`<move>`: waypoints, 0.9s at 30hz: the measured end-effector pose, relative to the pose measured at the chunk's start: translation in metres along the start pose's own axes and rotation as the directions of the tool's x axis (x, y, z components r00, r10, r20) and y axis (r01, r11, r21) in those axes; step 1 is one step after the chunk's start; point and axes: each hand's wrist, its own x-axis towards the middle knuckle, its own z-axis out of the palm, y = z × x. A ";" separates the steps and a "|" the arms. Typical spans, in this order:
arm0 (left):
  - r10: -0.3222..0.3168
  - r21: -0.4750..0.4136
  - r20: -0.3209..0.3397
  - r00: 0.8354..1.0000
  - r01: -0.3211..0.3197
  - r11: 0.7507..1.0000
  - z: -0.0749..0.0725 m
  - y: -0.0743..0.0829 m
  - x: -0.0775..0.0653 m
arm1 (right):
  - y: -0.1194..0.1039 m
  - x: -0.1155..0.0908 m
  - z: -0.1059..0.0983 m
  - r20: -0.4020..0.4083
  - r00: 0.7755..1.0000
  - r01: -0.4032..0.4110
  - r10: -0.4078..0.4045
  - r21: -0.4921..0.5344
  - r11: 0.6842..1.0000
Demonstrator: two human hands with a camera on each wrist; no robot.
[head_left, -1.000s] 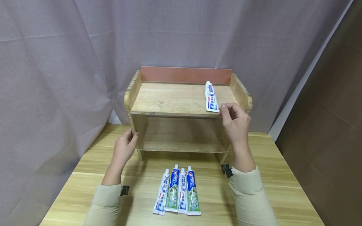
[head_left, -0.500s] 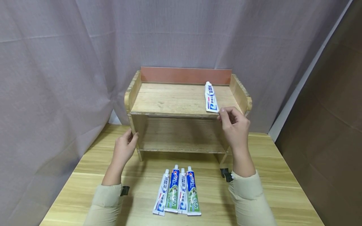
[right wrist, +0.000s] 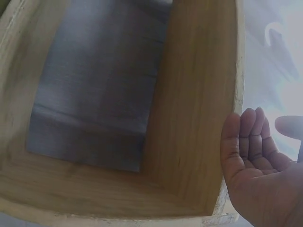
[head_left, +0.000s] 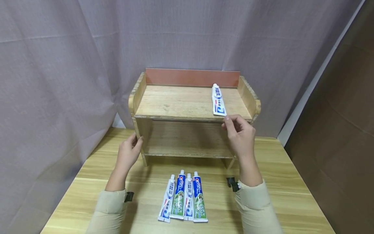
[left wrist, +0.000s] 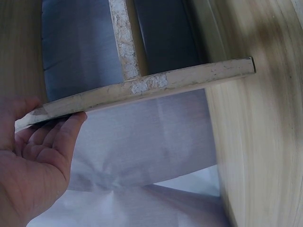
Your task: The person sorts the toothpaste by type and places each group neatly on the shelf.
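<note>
A small two-tier wooden shelf stands on the table. On its left, my left hand grips the side panel; the left wrist view has thumb and fingers of that hand on either side of the panel. One white-and-blue toothpaste tube lies on the top board near its right end, cap toward the back. Just below the tube's flat end is my right hand, at the board's front edge. In the right wrist view that hand has loosely bent fingers, thumb apart, holding nothing.
Several toothpaste tubes lie side by side on the table before the shelf, such as a blue-green one and a white one. A reddish-brown strip backs the top board. Grey cloth hangs behind.
My right hand has drifted down and slightly left, from beside the tube's flat end to just below it. The tube and my left hand stay in place.
</note>
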 end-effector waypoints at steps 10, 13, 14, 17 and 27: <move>-0.002 0.006 0.006 1.000 0.002 1.000 0.000 0.000 0.000 | -0.016 -0.008 0.005 0.015 1.000 -0.017 0.017 0.025 1.000; -0.003 0.005 0.006 1.000 0.003 1.000 0.000 -0.001 0.000 | -0.029 -0.011 0.005 0.029 1.000 -0.010 0.009 0.035 0.999; -0.003 0.004 0.006 1.000 0.003 1.000 0.000 -0.001 0.000 | -0.031 -0.012 0.005 0.032 0.999 -0.007 0.006 0.034 0.999; -0.002 0.005 0.005 1.000 0.002 1.000 0.000 -0.001 0.000 | -0.035 -0.013 0.005 0.048 0.999 -0.020 0.018 0.041 0.999; 0.006 0.004 0.001 1.000 -0.006 1.000 0.001 -0.002 0.000 | -0.014 -0.015 0.005 0.060 0.997 -0.046 0.046 0.002 0.999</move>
